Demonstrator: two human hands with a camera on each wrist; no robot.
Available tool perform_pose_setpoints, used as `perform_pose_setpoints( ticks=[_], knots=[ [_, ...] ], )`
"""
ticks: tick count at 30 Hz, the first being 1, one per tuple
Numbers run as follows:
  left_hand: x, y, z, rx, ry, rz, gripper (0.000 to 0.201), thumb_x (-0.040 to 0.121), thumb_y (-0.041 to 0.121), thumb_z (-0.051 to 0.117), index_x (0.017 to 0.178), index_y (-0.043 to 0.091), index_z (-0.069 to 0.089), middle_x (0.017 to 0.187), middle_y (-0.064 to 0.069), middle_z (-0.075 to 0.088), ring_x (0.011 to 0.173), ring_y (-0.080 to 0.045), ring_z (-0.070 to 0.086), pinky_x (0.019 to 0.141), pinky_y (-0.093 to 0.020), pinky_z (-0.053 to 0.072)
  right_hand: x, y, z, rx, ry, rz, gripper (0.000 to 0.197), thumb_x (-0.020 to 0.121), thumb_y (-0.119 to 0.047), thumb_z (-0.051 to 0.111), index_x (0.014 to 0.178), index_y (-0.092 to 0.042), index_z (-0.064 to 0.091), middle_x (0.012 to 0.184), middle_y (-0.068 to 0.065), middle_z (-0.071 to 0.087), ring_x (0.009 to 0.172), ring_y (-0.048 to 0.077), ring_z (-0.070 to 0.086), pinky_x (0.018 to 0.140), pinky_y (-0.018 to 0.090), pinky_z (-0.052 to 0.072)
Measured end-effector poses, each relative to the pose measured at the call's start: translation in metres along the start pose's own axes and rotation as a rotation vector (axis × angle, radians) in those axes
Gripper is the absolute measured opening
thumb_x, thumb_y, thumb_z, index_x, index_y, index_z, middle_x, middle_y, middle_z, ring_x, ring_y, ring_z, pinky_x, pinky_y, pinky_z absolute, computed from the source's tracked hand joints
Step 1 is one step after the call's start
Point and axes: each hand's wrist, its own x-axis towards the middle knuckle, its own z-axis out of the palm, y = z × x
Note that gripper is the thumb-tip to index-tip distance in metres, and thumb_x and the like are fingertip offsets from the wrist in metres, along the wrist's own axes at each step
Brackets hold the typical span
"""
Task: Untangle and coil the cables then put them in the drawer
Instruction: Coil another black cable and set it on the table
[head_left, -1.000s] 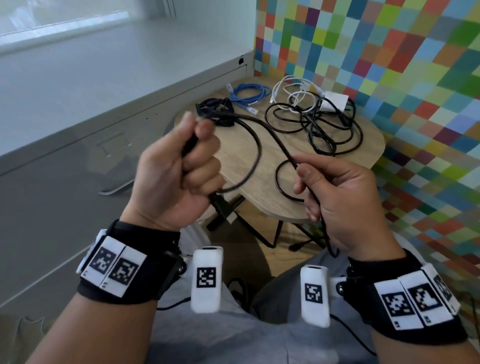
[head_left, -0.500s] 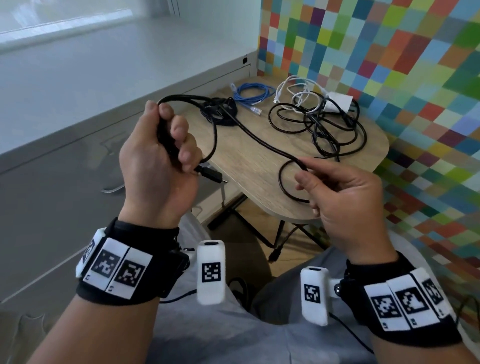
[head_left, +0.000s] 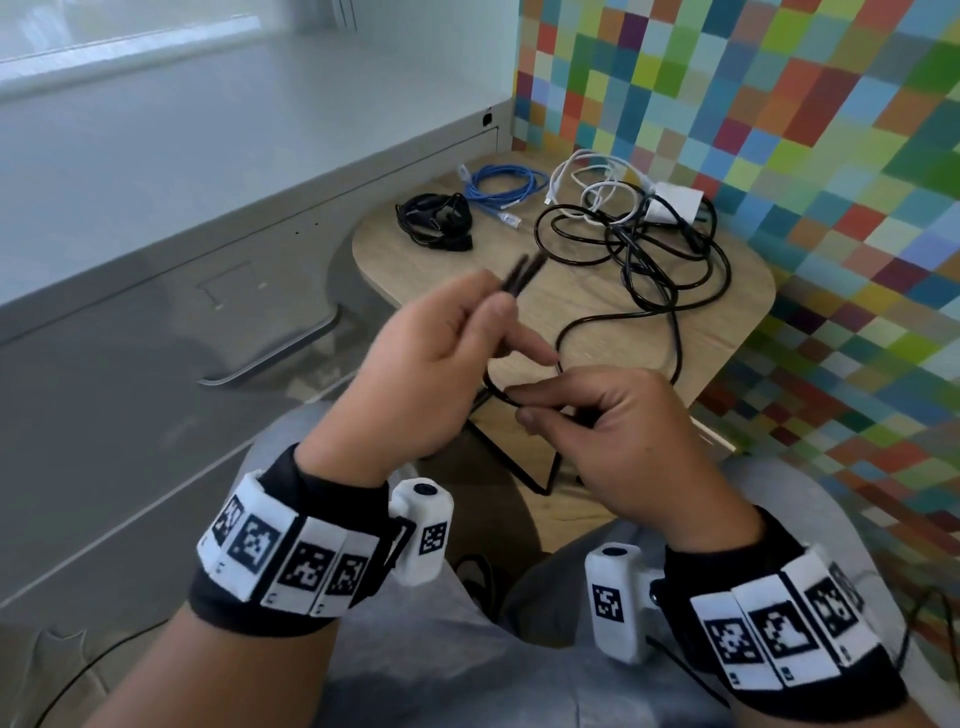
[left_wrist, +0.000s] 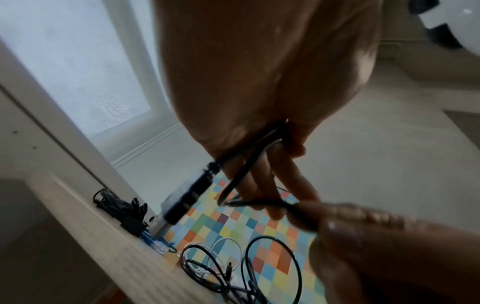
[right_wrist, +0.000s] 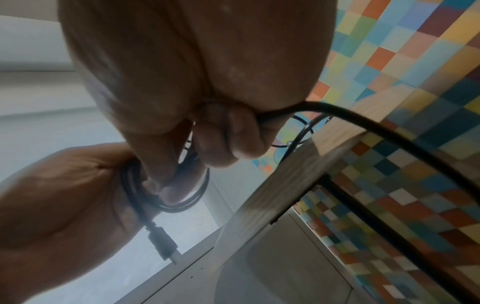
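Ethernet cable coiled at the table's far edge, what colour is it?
Blue, with a clear plug at its end. The ethernet cable shows best in the head view.

Wall: multicoloured checkered squares (head_left: 779, 104), right and rear | Furniture: small rounded light-wood table (head_left: 737, 312) against it; grey metal cabinet (head_left: 156, 389) on left, curved drawer handle (head_left: 291, 353) | Window: frosted pane (head_left: 104, 31), upper left | Light: daylight, diffuse

Soft daylight from window (head_left: 130, 47) at upper left; head view sharp, edges bowed; wrist views dim, backlit, motion-blurred.
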Motion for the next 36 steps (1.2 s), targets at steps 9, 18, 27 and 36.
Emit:
perform_pose_setpoints(
  ticks=[9,18,27,36],
  knots=[
    [-0.001,0.005,0.007,0.23,-0.258,-0.089,0.04,0.106,0.026,0.052,0.066,0.025,0.056,0.053,0.006,0.049,0.049,-0.007,0.042,0.05,-0.03,0.037,-0.001,-0.01,-0.012,-0.028,0.2,-0.134,0.015,0.075,-0.024,0.093,0.08,-0.018,0.079,0.072,-0.012,0.073,0.062,0.008,0.067,0.057,0.017,0.049],
    [-0.005,-0.001,-0.014,-0.624,-0.379,-0.31,0.039,0.1,0.029,0.04,0.067,0.015,0.056,0.051,0.003,0.029,0.041,-0.014,0.023,0.047,-0.033,0.02,0.003,-0.008,-0.03,0.175,0.302,-0.16,0.016,0.086,-0.018,0.081,0.101,-0.024,0.078,0.082,-0.004,0.078,0.07,0.025,0.072,0.062,0.041,0.059],
    [-0.001,0.0,-0.029,-1.234,-0.343,-0.174,0.019,0.103,0.031,0.039,0.097,0.016,0.049,0.062,0.009,0.023,0.046,-0.008,0.017,0.047,-0.024,0.02,0.007,0.011,-0.027,0.166,0.327,-0.016,0.029,0.101,-0.015,0.066,0.122,-0.034,0.071,0.08,-0.003,0.074,0.058,0.002,0.059,0.07,0.027,0.048],
    [0.0,0.008,-0.022,-1.075,-0.05,-0.13,0.028,0.108,0.031,0.028,0.092,0.019,0.048,0.059,0.01,0.023,0.044,-0.007,0.013,0.045,-0.023,0.017,0.004,0.006,-0.013,0.188,0.186,0.144,0.041,0.102,-0.01,0.062,0.127,-0.043,0.065,0.088,-0.003,0.074,0.057,0.015,0.065,0.059,0.033,0.061]
  ],
)
